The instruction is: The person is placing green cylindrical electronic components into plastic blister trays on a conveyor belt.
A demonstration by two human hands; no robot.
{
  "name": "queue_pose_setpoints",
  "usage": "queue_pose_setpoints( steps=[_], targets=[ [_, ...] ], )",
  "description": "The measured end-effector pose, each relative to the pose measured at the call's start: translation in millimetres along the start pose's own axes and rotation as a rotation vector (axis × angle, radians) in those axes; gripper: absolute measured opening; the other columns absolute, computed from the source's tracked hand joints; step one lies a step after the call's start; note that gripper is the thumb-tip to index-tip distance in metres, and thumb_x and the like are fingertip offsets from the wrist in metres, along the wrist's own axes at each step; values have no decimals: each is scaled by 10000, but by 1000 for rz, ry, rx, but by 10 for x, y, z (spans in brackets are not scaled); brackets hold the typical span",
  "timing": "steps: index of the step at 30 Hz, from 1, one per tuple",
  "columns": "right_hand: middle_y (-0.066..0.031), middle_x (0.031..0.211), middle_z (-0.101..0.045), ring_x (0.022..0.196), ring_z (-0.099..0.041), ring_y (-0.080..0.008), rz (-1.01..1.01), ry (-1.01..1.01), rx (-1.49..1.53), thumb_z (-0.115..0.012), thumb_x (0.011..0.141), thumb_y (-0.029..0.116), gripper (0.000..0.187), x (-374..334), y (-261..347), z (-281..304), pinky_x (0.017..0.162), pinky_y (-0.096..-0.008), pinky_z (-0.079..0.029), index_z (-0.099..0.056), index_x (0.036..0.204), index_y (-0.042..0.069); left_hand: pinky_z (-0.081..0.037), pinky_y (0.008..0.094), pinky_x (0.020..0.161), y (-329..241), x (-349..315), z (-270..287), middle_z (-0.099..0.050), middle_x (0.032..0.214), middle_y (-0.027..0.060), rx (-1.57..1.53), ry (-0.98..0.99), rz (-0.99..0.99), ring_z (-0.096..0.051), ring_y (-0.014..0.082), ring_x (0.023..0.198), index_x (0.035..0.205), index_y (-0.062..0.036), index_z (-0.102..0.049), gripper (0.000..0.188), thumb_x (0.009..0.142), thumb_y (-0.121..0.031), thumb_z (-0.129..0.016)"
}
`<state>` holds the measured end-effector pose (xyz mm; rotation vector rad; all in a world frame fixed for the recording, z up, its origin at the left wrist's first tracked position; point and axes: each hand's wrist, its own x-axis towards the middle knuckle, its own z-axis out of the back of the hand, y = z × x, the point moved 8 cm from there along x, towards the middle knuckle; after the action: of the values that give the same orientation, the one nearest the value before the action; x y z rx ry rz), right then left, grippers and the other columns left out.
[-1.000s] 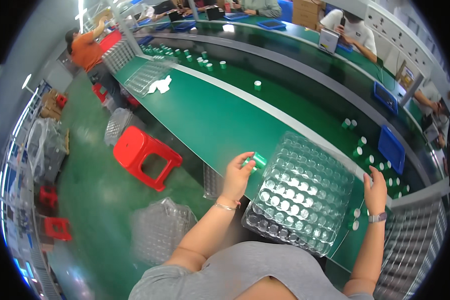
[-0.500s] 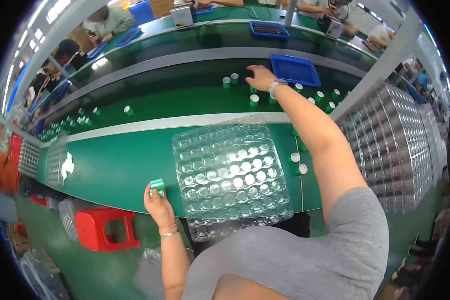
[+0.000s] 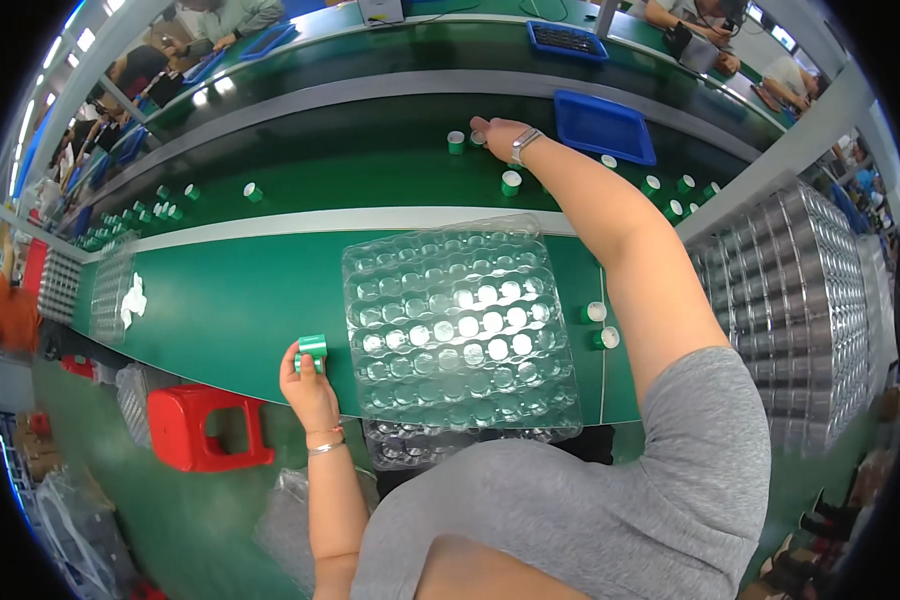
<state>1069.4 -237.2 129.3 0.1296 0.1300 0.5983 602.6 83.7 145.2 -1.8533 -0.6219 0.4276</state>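
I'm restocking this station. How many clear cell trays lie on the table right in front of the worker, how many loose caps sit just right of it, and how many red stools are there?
Clear plastic cell tray: 1
Small green-and-white round caps right of it: 2
Red plastic stool: 1
Total: 4

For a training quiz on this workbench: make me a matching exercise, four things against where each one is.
Things:
1. clear cell tray
2. blue bin
3. red stool
4. small green cap

Places:
A. on the floor, below the table edge
B. in the left hand
C. flat on the green table, before the person
D. on the far belt, beside the right hand

Pairs: 1-C, 2-D, 3-A, 4-B
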Motion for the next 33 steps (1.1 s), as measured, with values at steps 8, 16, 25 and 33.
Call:
queue_pose_setpoints(
  steps=[8, 16, 25, 33],
  targets=[
    [-211, 881, -660, 871, -637, -411, 125, -51, 39, -571, 885, 175, 326, -432, 450, 393, 744, -489, -496, -460, 1180, 89, -466, 358, 932, -20, 3, -20, -590, 1140, 91, 18, 5, 4, -573, 183, 1028, 1250, 20, -483, 380, 952, -184, -601],
    [-206, 1014, -649, 956, -620, -401, -3, -138, 158, -586, 897, 189, 318, -597, 300, 727, 801, -462, -490, -484, 1169, 62, -495, 320, 888, -16, -18, -11, -603, 1105, 112, -17, -46, -34, -595, 179, 988, 1227, 45, -480, 359, 948, -144, -603],
    [-110, 834, -644, 750, -614, -199, -142, -469, 443, -727, 819, 212, 333, -2629, 288, 1666, 688, -313, -497, -564, 1036, 19, -452, 361, 932, -70, -28, -65, -583, 1146, 94, 21, 18, -30, -556, 179, 1033, 1251, 24, -474, 391, 971, -230, -572],
    [-88, 764, -624, 667, -608, -177, -457, -298, 316, -760, 774, 128, 300, -4342, 392, 988, 609, -304, -489, -568, 972, 9, -439, 359, 924, -40, -57, -113, -574, 1150, 95, 1, 70, -30, -547, 178, 1025, 1265, 35, -461, 415, 974, -240, -569]
  ],
)
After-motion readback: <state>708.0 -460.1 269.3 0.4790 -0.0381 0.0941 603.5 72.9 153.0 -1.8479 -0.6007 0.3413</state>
